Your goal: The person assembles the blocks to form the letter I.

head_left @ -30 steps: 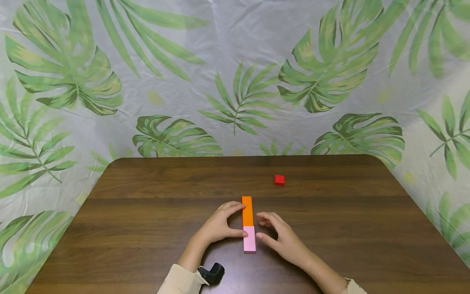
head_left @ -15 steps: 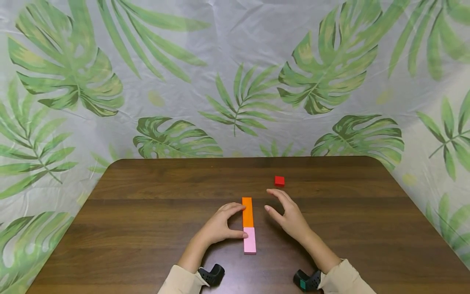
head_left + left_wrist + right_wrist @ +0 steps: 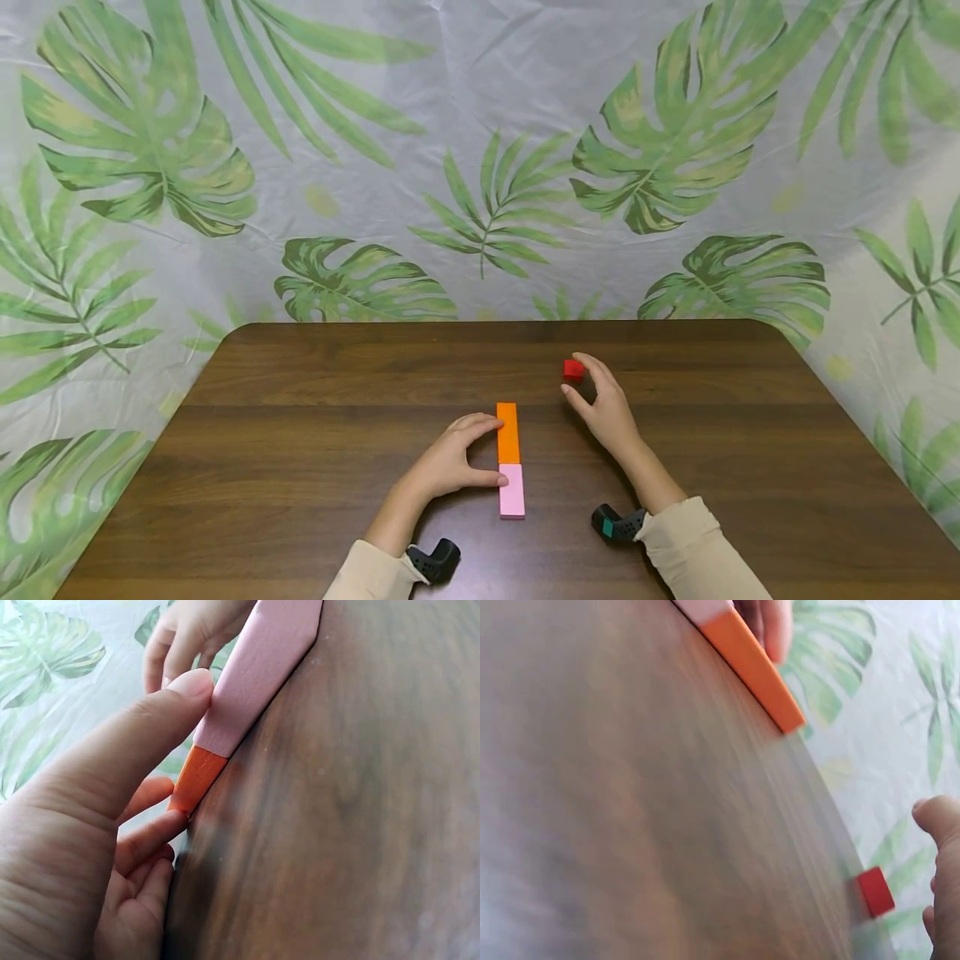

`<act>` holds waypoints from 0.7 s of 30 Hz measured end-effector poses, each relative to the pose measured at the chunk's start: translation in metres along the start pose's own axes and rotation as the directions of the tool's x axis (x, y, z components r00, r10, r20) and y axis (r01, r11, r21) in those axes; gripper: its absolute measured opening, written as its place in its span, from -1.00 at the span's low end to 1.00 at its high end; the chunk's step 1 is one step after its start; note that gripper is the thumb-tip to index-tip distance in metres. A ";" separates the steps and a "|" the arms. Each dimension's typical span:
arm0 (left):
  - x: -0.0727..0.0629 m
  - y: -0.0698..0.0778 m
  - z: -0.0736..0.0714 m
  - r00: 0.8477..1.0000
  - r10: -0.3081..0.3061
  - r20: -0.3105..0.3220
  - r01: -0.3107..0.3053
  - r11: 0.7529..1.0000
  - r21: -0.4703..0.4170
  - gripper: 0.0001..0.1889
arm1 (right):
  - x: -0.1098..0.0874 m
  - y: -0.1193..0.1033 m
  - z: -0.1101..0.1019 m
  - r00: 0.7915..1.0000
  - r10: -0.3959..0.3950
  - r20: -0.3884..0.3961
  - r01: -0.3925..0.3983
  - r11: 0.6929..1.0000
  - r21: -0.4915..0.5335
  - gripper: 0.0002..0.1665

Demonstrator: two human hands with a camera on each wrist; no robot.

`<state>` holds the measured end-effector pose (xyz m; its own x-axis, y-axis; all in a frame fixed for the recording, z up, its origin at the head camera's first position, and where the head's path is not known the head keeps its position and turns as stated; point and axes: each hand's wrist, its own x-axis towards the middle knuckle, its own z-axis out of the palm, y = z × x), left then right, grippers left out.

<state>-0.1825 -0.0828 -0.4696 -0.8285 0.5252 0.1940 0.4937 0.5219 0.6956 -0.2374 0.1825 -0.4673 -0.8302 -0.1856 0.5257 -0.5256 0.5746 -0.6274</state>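
Note:
An orange block (image 3: pixel 507 433) and a pink block (image 3: pixel 512 492) lie end to end in one line on the wooden table. My left hand (image 3: pixel 450 457) touches their left side, thumb on the pink block and a fingertip on the orange one. The left wrist view shows the thumb (image 3: pixel 191 684) against the pink block's edge. Farther back sits a small red block (image 3: pixel 573 370). Beside it is my right hand (image 3: pixel 609 412), thumb and fingers spread apart, with the index fingertip overlapping the red block's edge; whether they touch I cannot tell.
Both wrists carry black straps with camera mounts (image 3: pixel 618 525). The brown table (image 3: pixel 300 375) has rounded far corners, and a leaf-patterned cloth (image 3: pixel 487 83) hangs behind it.
My right hand has moved away from the orange and pink blocks, forward and to the right, up to the red block. My left hand stays where it was.

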 end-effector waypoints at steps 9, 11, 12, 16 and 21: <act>0.000 0.001 0.000 1.000 -0.014 0.010 0.014 1.000 -0.001 -0.22 | 0.009 0.022 -0.003 0.986 0.161 0.052 -0.159 0.986 -0.053 -0.29; -0.001 0.001 -0.001 1.000 -0.015 0.011 0.015 1.000 -0.001 -0.22 | 0.010 0.024 -0.004 0.979 0.192 0.074 -0.188 0.981 -0.057 -0.28; -0.001 0.001 -0.001 1.000 -0.014 0.011 0.014 1.000 0.000 -0.22 | 0.010 0.025 -0.004 0.975 0.206 0.085 -0.201 0.978 -0.058 -0.27; -0.001 0.001 0.000 1.000 -0.005 0.006 0.004 1.000 0.007 -0.22 | 0.013 0.028 -0.005 0.960 0.252 0.121 -0.246 0.967 -0.060 -0.27; -0.001 -0.002 0.001 0.998 0.050 -0.026 -0.049 0.998 0.029 -0.22 | 0.014 0.029 -0.004 0.950 0.275 0.149 -0.266 0.961 -0.078 -0.30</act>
<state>-0.1822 -0.0837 -0.4718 -0.8096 0.5329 0.2462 0.5411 0.5149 0.6649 -0.2633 0.1998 -0.4752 -0.9609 -0.1370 0.2405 -0.2693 0.6636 -0.6979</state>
